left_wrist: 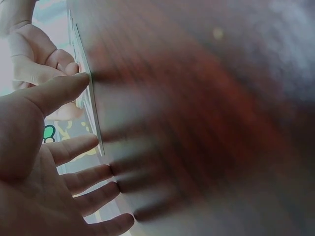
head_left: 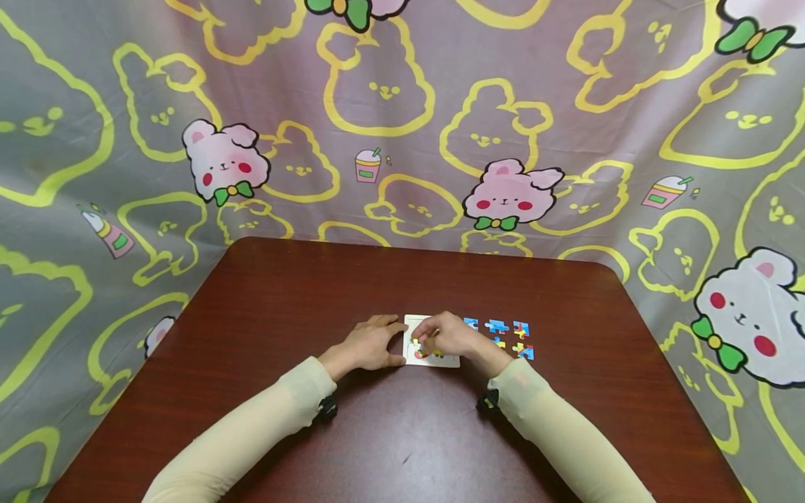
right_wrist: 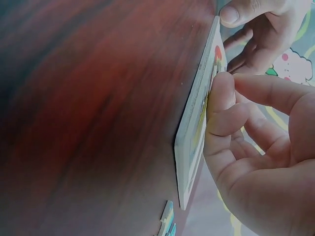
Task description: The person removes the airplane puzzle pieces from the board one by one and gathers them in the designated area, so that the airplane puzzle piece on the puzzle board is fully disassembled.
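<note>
A white puzzle board [head_left: 411,322] with a colourful picture lies flat on the table. My left hand [head_left: 371,342] rests at its left edge; the thumb touches the near corner, and the straight, spread fingers reach the far side and tabletop. My right hand [head_left: 448,334] is over the board with curled fingers. Its thumb and index finger pinch a small puzzle piece [right_wrist: 216,66], mostly hidden by the fingertips in the right wrist view. Loose puzzle pieces [head_left: 497,326], mostly blue with yellow and red, lie in rows right of the board, partly behind the right wrist.
The brown wooden table [head_left: 302,286] extends around the board on all sides. A patterned curtain [head_left: 402,154] with cartoon animals hangs behind the table and along both sides. Dark wrist straps [head_left: 488,399] sit at both cuffs.
</note>
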Demonstrator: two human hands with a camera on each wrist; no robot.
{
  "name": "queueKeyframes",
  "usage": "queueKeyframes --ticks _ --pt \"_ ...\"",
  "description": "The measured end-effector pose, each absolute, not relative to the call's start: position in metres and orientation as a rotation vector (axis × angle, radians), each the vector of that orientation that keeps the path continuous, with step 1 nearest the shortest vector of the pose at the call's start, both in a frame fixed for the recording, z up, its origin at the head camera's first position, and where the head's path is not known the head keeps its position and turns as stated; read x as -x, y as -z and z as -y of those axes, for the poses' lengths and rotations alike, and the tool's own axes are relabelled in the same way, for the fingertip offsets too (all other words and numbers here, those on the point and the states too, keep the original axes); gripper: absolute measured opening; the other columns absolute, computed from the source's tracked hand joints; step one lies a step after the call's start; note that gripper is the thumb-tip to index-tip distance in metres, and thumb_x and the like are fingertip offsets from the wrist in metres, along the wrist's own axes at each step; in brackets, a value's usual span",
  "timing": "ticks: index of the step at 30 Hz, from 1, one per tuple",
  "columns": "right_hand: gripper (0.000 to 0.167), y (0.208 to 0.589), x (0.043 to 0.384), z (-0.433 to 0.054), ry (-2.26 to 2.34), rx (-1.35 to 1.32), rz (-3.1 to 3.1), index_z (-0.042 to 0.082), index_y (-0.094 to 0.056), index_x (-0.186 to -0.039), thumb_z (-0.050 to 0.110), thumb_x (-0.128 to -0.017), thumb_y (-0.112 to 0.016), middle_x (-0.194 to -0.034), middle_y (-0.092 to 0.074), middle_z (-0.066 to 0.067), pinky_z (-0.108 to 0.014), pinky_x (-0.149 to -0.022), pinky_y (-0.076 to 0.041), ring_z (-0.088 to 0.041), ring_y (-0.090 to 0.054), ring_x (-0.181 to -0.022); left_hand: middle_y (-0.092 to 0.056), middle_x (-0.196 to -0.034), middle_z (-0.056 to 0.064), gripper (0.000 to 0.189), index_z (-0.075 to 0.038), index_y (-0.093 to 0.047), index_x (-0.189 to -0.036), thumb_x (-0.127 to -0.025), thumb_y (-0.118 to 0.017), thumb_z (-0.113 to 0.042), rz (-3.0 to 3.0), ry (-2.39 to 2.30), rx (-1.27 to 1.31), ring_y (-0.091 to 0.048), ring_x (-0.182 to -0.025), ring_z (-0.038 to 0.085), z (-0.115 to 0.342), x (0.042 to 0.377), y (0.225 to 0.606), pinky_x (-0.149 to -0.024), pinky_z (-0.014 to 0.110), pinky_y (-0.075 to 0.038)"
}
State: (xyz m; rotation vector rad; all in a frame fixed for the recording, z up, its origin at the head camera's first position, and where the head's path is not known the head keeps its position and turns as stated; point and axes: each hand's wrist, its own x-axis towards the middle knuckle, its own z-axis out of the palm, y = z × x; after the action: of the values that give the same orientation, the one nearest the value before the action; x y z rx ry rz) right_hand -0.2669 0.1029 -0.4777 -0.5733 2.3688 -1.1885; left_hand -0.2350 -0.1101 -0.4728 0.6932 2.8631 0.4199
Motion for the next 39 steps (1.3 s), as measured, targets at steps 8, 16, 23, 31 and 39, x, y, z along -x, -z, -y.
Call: queueKeyframes --ticks 8,16,23,31,39 --pt "0.023 0.477 0.266 -0.102 1.169 0.656 -2.420 0.006 -0.074 -0.100 -0.003 -0.080 -0.068 -0.087 -0.073 -0.008 -0.023 -0.060 -0.049 -0.008 -0.061 -0.074 -0.043 -0.156 0.015 0.070 -0.017 -0.054 -0.144 -0.084 -0.076 -0.045 -2.861 -0.418 -0.681 -0.039 -0.145 0.035 0.110 0.235 0.472 -0.111 0.059 -0.039" --pt "0.021 0.477 0.267 -0.104 1.229 0.690 -2.408 0.004 -0.075 -0.097 -0.005 -0.078 -0.070 -0.084 -0.075 -0.012 -0.024 -0.058 -0.050 -0.008 -0.063 -0.070 -0.043 -0.155 0.016 0.070 -0.016 -0.055 -0.143 -0.083 -0.077 -0.044 -2.860 -0.409 -0.696 -0.039 -0.144 0.035 0.109 0.235 0.471 -0.111 0.058 -0.039" --pt "0.022 0.473 0.269 -0.109 1.251 0.678 -2.393 0.003 -0.075 -0.098 -0.005 -0.078 -0.070 -0.085 -0.074 -0.011 -0.023 -0.058 -0.050 -0.008 -0.064 -0.071 -0.043 -0.155 0.016 0.069 -0.015 -0.054 -0.143 -0.084 -0.077 -0.043 -2.861 -0.417 -0.699 -0.039 -0.145 0.035 0.109 0.235 0.470 -0.111 0.058 -0.040" --pt "0.023 0.469 0.268 -0.122 1.261 0.631 -2.337 0.003 -0.074 -0.101 -0.005 -0.079 -0.070 -0.087 -0.073 -0.012 -0.026 -0.057 -0.049 -0.013 -0.064 -0.072 -0.043 -0.155 0.016 0.069 -0.015 -0.054 -0.143 -0.084 -0.078 -0.043 -2.857 -0.418 -0.692 -0.040 -0.144 0.036 0.109 0.232 0.468 -0.111 0.057 -0.040" --pt "0.021 0.466 0.267 -0.141 1.239 0.546 -2.322 0.007 -0.074 -0.102 0.001 -0.083 -0.071 -0.087 -0.073 -0.007 -0.033 -0.057 -0.052 -0.019 -0.061 -0.067 -0.044 -0.155 0.016 0.069 -0.016 -0.054 -0.143 -0.084 -0.078 -0.042 -2.856 -0.423 -0.683 -0.040 -0.144 0.035 0.109 0.232 0.468 -0.111 0.056 -0.039"
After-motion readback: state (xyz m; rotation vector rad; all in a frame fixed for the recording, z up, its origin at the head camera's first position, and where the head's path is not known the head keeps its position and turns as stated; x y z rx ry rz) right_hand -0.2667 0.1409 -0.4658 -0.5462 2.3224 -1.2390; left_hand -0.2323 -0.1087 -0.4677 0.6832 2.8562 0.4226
